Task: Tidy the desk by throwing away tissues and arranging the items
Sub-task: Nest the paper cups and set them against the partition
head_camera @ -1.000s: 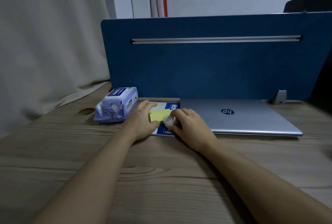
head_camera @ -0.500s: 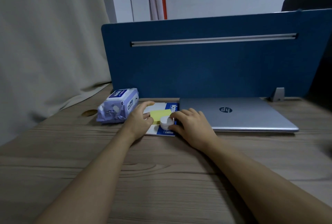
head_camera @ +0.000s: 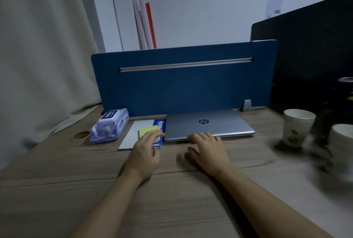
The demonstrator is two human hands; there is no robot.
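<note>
My left hand point(head_camera: 146, 151) lies palm down on the right part of a white-and-blue notebook point(head_camera: 131, 135). Its fingertips touch a yellow sticky-note pad point(head_camera: 146, 130). A small white round object point(head_camera: 157, 140) peeks out under those fingers, and I cannot tell if they grip it. My right hand point(head_camera: 208, 148) hovers with spread fingers at the front edge of a shut silver laptop point(head_camera: 210, 123) and holds nothing. A purple wet-wipe pack point(head_camera: 110, 125) lies left of the notebook.
A blue divider panel point(head_camera: 181, 85) stands behind the items. On the right are a paper cup point(head_camera: 297, 126), a second blurred cup point(head_camera: 342, 142) and dark objects point(head_camera: 322, 123). A cable hole point(head_camera: 82, 134) sits in the wooden desk point(head_camera: 172, 190) near the curtain point(head_camera: 38, 66).
My right hand has left the small white object on the notebook and moved right to the laptop's front edge. My view has pulled back and swung right, showing the cups.
</note>
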